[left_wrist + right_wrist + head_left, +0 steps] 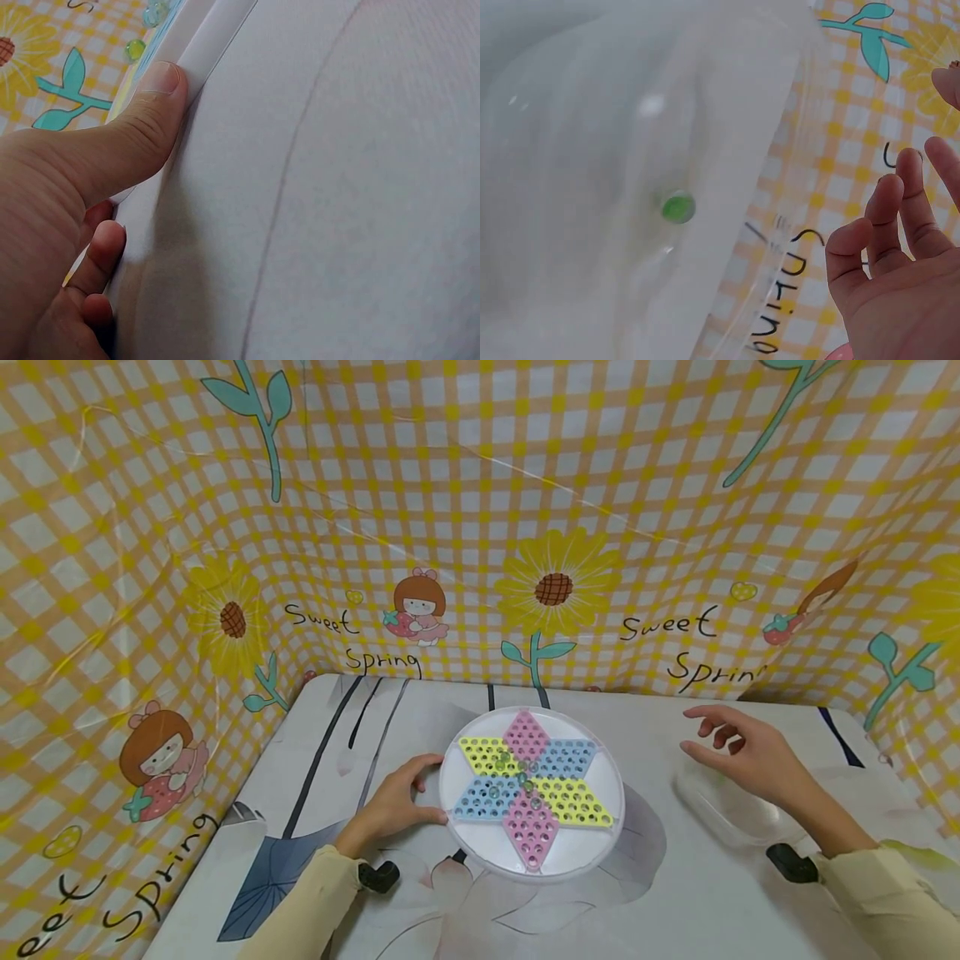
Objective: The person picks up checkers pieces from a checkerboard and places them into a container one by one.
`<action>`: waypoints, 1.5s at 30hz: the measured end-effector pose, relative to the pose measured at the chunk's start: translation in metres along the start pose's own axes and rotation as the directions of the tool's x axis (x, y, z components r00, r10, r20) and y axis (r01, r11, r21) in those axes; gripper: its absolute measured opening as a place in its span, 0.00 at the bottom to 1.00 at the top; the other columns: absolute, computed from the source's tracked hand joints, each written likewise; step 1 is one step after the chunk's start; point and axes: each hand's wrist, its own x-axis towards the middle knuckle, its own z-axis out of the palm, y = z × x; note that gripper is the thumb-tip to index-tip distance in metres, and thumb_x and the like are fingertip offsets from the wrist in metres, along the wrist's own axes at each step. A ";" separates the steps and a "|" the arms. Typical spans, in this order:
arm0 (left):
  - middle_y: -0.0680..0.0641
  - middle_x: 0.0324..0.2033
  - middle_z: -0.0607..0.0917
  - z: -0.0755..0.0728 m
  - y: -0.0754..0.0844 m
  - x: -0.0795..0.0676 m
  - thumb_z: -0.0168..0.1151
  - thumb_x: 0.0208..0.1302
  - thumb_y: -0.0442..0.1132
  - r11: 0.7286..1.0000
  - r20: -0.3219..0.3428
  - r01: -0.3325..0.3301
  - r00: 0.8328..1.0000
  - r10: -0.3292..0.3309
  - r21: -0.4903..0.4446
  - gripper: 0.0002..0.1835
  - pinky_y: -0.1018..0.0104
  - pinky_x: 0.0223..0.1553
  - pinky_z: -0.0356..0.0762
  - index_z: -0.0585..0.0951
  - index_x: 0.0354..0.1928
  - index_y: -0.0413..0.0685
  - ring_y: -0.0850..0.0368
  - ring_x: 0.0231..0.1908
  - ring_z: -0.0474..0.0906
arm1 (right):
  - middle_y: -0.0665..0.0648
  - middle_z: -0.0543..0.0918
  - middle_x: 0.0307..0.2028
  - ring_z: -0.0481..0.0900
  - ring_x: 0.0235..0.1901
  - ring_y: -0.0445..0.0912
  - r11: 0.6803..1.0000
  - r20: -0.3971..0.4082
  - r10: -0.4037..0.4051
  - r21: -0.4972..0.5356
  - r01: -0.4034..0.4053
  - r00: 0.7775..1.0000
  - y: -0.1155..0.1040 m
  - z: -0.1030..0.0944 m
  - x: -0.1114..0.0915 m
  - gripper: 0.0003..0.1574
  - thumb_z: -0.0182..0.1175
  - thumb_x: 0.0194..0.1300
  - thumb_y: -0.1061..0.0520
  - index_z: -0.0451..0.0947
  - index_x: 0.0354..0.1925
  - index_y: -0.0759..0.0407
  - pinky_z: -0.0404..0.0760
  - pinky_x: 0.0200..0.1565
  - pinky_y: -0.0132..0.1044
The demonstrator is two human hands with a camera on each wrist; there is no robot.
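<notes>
A round white Chinese checkers board (585, 847) bears a six-pointed star of pink, yellow and blue holes. Several glass marbles (528, 786) sit near the star's middle and on its left side. My left hand (393, 797) holds the board's left edge, its thumb (154, 112) against the white rim. Over at the right, my right hand (746, 752) hangs above a clear plastic container (738, 818), fingers loosely bent and apart with nothing visible between them. One green marble (679, 208) lies in that container in the right wrist view.
The table (360, 902) has a pale cover with a flower print. Yellow checked cloth (480, 485) rises behind it and along both sides. Black wrist cameras (378, 877) are strapped below both hands.
</notes>
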 end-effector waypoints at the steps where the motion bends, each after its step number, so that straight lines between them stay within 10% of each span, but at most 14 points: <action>1: 0.48 0.39 0.74 0.000 0.000 0.000 0.85 0.47 0.43 1.000 -0.001 0.000 1.000 0.000 -0.003 0.49 0.60 0.46 0.66 0.71 0.72 0.51 0.55 0.41 0.69 | 0.54 0.79 0.39 0.75 0.31 0.39 1.000 0.002 -0.005 -0.003 0.005 1.000 -0.002 0.000 0.002 0.28 0.75 0.62 0.52 0.80 0.59 0.52 0.72 0.31 0.28; 45: 0.48 0.40 0.76 -0.001 -0.002 0.002 0.85 0.47 0.43 1.000 0.012 -0.019 1.000 0.019 -0.002 0.48 0.61 0.45 0.66 0.71 0.71 0.50 0.55 0.41 0.70 | 0.56 0.81 0.45 0.80 0.38 0.52 0.981 0.168 -0.178 0.104 0.162 0.970 -0.073 0.048 0.071 0.31 0.75 0.62 0.52 0.80 0.62 0.52 0.77 0.36 0.38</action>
